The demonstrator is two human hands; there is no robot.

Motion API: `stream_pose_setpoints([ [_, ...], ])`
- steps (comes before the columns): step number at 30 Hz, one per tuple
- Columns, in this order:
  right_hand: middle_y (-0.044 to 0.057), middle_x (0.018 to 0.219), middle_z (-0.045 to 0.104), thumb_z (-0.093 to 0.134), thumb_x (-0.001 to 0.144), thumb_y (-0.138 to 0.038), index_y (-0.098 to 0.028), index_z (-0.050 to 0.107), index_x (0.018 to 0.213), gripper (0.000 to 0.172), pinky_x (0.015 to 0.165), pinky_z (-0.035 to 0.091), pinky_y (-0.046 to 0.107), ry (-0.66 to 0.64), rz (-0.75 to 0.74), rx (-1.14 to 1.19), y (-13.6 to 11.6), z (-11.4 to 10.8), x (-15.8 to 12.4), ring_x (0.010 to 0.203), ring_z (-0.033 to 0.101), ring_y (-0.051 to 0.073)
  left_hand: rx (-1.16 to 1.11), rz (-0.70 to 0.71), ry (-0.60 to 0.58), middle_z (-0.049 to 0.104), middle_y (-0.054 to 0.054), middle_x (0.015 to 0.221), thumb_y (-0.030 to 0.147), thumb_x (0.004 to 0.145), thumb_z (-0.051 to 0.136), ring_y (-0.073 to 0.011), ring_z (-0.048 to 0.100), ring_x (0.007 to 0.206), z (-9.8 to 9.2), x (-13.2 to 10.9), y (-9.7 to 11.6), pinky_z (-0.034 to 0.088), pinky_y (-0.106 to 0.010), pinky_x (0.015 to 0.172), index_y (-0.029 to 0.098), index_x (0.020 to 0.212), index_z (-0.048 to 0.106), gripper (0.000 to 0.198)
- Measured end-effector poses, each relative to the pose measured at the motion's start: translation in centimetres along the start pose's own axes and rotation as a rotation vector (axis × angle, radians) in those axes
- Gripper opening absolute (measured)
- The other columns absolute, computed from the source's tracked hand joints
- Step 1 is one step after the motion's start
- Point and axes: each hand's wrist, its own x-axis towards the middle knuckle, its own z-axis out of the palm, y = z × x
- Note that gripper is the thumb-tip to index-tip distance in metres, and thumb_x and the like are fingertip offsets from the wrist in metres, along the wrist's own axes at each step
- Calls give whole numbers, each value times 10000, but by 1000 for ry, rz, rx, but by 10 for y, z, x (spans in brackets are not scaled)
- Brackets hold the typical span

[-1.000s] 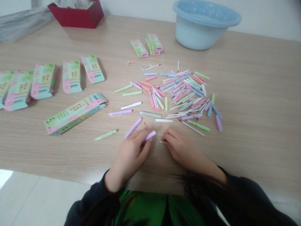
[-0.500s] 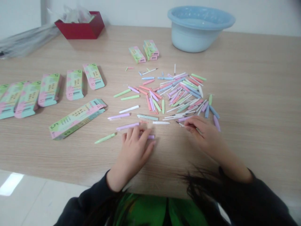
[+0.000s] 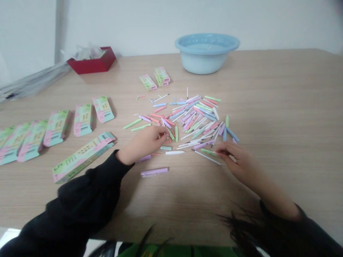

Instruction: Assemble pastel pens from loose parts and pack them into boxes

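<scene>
Pastel pen parts, coloured barrels and thin white refills, lie in a loose pile. My left hand reaches over the pile's near left edge, fingertips pinched together by a green pen barrel; whatever they hold is hidden. At the pile's near right side, my right hand grips one end of a light green pen barrel between thumb and fingers. Beside that barrel a white refill lies slantwise. Nearest to me on the table is a purple pen part. A white barrel lies between my hands.
Several pastel cartons stand in a row at the left, with a longer carton lying before them. Small boxes sit behind the pile. Farther back are a blue basin and a red box with plastic bags.
My left hand has left the purple part and moved forward to the pile. My right hand now holds a green barrel, with a refill lying beside it. The view has tilted upward.
</scene>
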Motion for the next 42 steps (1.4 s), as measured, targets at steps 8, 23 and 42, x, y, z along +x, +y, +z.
stream_pose_setpoints([
  [8, 42, 886, 697, 511, 944, -86, -222, 625, 917, 180, 749, 547, 296, -1, -98, 36, 3, 12, -6, 838, 675, 188, 116, -122, 71, 742, -75, 829, 259, 852, 516, -232, 649, 764, -6, 56, -43, 442, -303, 713, 188, 917, 766, 268],
  [23, 48, 993, 735, 484, 958, -76, -253, 651, 1093, 278, 762, 603, 252, 65, -22, 51, -3, 22, -17, 894, 740, 179, 85, 157, -124, 755, -50, 853, 292, 874, 490, -193, 662, 793, -49, 131, -45, 463, -244, 715, 149, 945, 768, 320],
  [42, 38, 987, 716, 431, 849, 28, -268, 590, 1236, 513, 711, 591, 194, 13, -93, 114, -19, 9, -21, 808, 717, 154, 213, 533, -235, 735, -96, 883, 141, 752, 602, -233, 644, 828, 27, 244, 26, 413, -308, 724, 158, 721, 707, 111],
])
